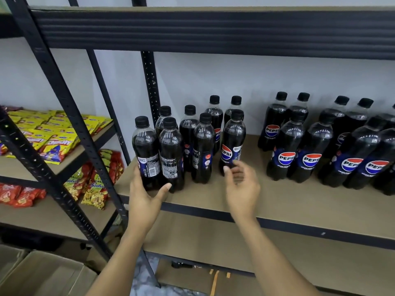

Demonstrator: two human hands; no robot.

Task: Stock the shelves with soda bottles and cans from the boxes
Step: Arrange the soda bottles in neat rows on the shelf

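Brown shelf (299,201): a board in a black steel rack (64,116); every bottle we see stands upright on it.
Left cluster (202,150): eight black-capped cola bottles, close-packed at the board's left end, in rows running back toward the white wall (277,77); several show us barcodes instead of logos.
Corner bottle (146,154): front-left of that cluster, near the board's front edge, pressed against its neighbour (172,159).
Left hand (145,199): we grasp the corner bottle low down, fingers round its left side, thumb lying across the front and reaching the neighbour's base.
Logo bottle (233,144): front-right of the cluster, Pepsi logo facing us.
Right hand (241,184): released, fingers loosely spread and blurred, just in front of the logo bottle's base; we cannot tell whether the fingertips touch it.
Right group (310,159): more bottles of the same kind, set apart from the cluster by a strip of board, logos mostly facing us, running out of view to our right.
Snacks (53,137): yellow and red packets piled on two levels of the next rack to our left.
Boxes (42,274): cardboard, on the floor at lower left; we cannot see inside.
Lower shelf (213,242): another brown board beneath ours.
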